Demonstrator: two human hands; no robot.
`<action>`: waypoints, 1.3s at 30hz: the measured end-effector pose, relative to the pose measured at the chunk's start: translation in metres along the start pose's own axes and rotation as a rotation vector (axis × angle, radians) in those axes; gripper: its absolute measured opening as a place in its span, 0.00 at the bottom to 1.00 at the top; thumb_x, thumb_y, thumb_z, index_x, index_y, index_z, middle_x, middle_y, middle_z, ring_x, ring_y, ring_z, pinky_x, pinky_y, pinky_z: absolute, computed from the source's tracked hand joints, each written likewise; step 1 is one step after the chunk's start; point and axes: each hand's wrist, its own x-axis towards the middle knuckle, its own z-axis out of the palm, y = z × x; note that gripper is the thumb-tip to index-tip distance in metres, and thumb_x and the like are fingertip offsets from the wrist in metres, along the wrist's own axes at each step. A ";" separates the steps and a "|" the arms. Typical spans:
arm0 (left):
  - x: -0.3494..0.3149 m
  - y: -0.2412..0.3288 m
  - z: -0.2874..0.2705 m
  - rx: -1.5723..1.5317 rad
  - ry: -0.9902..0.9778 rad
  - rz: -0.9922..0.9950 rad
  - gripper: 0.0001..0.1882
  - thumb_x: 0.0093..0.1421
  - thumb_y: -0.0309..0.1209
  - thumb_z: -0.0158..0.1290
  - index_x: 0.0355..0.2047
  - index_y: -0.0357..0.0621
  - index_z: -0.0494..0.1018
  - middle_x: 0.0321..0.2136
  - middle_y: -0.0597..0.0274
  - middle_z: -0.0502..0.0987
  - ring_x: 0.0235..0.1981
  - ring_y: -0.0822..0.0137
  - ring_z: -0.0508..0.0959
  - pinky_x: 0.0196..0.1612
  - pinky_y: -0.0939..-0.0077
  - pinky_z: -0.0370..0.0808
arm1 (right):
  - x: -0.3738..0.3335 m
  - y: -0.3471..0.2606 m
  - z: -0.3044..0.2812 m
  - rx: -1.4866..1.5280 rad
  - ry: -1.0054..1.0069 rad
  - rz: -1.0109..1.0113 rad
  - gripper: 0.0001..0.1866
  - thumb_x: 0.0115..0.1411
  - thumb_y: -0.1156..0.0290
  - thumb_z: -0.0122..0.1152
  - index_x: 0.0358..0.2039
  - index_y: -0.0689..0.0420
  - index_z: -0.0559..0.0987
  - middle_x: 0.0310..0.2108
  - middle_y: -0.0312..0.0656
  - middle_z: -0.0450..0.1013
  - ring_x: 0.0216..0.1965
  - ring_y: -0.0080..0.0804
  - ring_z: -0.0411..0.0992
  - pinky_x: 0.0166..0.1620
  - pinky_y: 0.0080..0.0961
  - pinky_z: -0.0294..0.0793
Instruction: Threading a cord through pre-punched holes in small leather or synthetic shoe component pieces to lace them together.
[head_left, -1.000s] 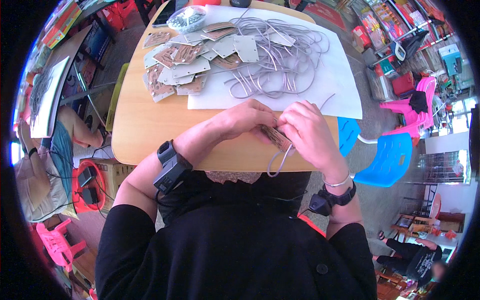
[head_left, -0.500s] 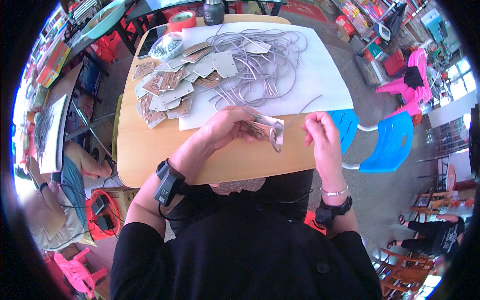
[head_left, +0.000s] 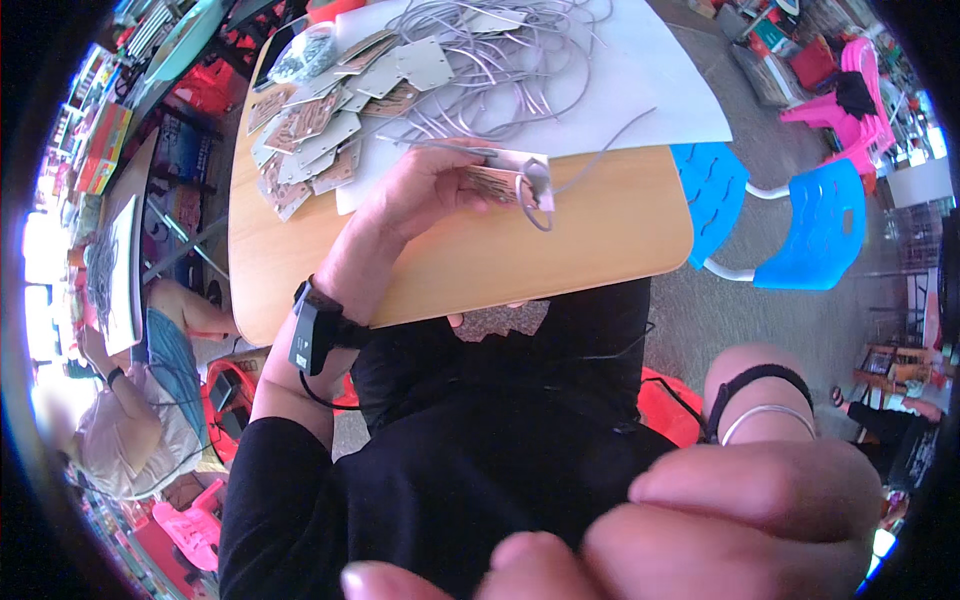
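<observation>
My left hand (head_left: 425,190) is closed round a small stack of circuit boards (head_left: 495,184) just above the table's near part. From the boards' right end a grey cable (head_left: 541,222) hangs in a loop, and a length of it runs off to the upper right. Large and close in the lower right, my right hand (head_left: 720,510) is raised away from the table. Its fingers are loosely bent and apart, partly cut off by the lower edge, and nothing shows in them. Other circuit boards (head_left: 425,66) lie heaped beyond my left hand, beside tangled grey cables (head_left: 520,62).
A white sheet (head_left: 660,75) covers much of the wooden table (head_left: 600,235). A clear bag of small parts (head_left: 305,55) sits at the far left. Right of the table stands a blue chair (head_left: 815,225); a pink chair (head_left: 850,110) is farther off. Another person sits at the left.
My right hand has left the table's side and come up close, towards the lower right. The view has shifted, so the table sits higher. My left hand still grips the boards.
</observation>
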 end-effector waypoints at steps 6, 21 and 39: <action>-0.018 0.018 -0.009 0.003 -0.065 0.012 0.15 0.60 0.28 0.41 0.44 0.31 0.67 0.36 0.47 0.77 0.36 0.59 0.79 0.33 0.78 0.77 | -0.009 0.046 0.019 -0.008 0.117 -0.195 0.10 0.55 0.69 0.56 0.37 0.57 0.76 0.33 0.43 0.73 0.32 0.31 0.73 0.34 0.29 0.73; -0.020 0.006 0.002 -0.027 0.051 0.087 0.14 0.60 0.26 0.45 0.42 0.29 0.69 0.36 0.47 0.76 0.35 0.58 0.80 0.33 0.75 0.77 | -0.076 0.128 0.130 1.097 0.016 0.981 0.11 0.61 0.66 0.52 0.40 0.58 0.72 0.24 0.36 0.72 0.18 0.16 0.64 0.21 0.13 0.63; -0.019 -0.005 0.003 0.041 0.267 0.088 0.10 0.57 0.30 0.48 0.28 0.35 0.75 0.24 0.62 0.74 0.25 0.73 0.74 0.26 0.79 0.70 | -0.003 0.065 0.124 -0.190 -0.057 -0.004 0.09 0.48 0.75 0.61 0.31 0.56 0.73 0.28 0.42 0.66 0.34 0.41 0.68 0.36 0.36 0.67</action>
